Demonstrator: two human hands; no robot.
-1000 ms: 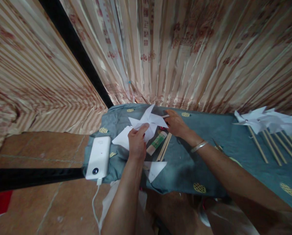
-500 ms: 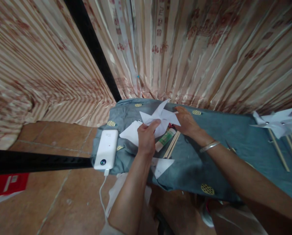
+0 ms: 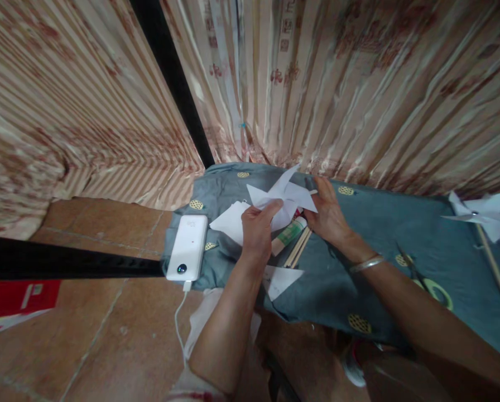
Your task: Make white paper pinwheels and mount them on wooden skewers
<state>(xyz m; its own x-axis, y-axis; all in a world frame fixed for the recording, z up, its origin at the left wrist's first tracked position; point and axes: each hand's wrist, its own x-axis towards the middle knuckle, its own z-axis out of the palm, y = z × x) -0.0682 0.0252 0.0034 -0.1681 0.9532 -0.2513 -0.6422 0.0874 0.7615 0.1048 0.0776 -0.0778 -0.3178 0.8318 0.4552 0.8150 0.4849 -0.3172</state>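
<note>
A white paper pinwheel (image 3: 289,195) with folded blades is pinched in my left hand (image 3: 258,229), the thumb pressed near its centre. My right hand (image 3: 329,215), a silver bangle at the wrist, curls at the pinwheel's right blade. Its fingertips are partly hidden, and a small pale tip shows beside them. Below the pinwheel lie a glue stick (image 3: 289,237) with a green label and several thin wooden sticks (image 3: 298,248). White paper (image 3: 229,222) rests left of my left hand, and a triangular paper scrap (image 3: 281,281) lies nearer me.
A white power bank (image 3: 188,245) with a plugged-in cable sits at the left end of the blue-green cloth (image 3: 384,223). Scissors (image 3: 426,282) with green handles lie right of my right forearm. More pinwheels (image 3: 490,215) on sticks lie far right. A black pole (image 3: 174,84) stands before the curtain.
The view has shifted slightly, so everything on the cloth sits a little differently in frame and the scissors show more fully. Both hands stay at the pinwheel with almost the same hold.
</note>
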